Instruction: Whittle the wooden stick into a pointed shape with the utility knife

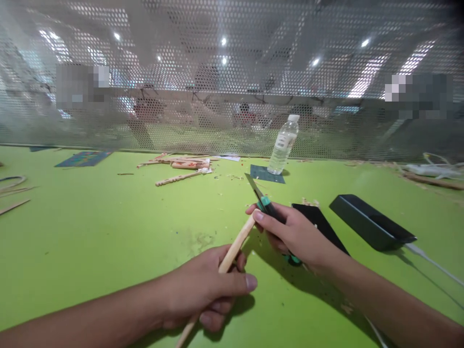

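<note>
Your left hand [203, 280] is wrapped around a long, thin, pale wooden stick [235, 245], which is in front of you and slants from seven o'clock up to one o'clock. Your right hand [299, 234] grips a black and green knife with a thin metal blade [271, 209], and its thumb touches the stick's top end. The blade points to eleven o'clock. From the stick, a clear plastic water bottle [282, 150] is at one o'clock on the bright green desk [108, 251]. A long black box [369, 227] sits at three o'clock.
</note>
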Demonstrator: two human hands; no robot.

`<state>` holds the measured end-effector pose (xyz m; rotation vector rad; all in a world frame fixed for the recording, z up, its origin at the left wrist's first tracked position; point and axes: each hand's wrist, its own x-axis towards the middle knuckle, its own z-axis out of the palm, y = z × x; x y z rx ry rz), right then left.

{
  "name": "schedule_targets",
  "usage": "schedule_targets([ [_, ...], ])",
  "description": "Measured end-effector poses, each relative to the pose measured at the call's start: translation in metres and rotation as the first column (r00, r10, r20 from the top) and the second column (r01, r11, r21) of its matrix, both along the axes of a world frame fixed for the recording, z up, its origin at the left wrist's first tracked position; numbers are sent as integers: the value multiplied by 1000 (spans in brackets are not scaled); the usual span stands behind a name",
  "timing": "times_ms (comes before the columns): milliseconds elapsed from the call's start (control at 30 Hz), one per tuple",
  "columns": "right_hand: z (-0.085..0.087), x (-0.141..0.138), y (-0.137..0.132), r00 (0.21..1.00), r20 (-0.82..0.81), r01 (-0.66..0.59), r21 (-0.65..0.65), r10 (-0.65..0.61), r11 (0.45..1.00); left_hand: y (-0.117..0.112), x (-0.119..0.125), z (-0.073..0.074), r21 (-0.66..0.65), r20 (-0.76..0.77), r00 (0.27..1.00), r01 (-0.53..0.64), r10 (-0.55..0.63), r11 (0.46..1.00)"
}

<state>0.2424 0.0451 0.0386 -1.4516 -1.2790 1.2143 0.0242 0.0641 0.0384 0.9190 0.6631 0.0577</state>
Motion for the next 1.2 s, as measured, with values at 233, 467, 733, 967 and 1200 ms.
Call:
schedule_targets([
  [233,-5,-2,1,999,51,-19,-6,19,1000,-2,-1,-2,9,6,1000,-5,5,1000],
  [467,1,4,-3,889,453,-48,235,-65,971,3,-3,-7,243,-90,993,-54,78,969],
  [733,7,8,-1,531,846,-436,223,49,872,11,-4,-8,290,-28,983,-166,181,943],
  [967,-3,10,0,375,926,-554,178,52,813,13,-4,-10,202,40,970,-242,239,949],
  [1200,-5,1,-10,374,917,-653,153,141,742,14,-3,-9,178,43,972,-235,231,956],
])
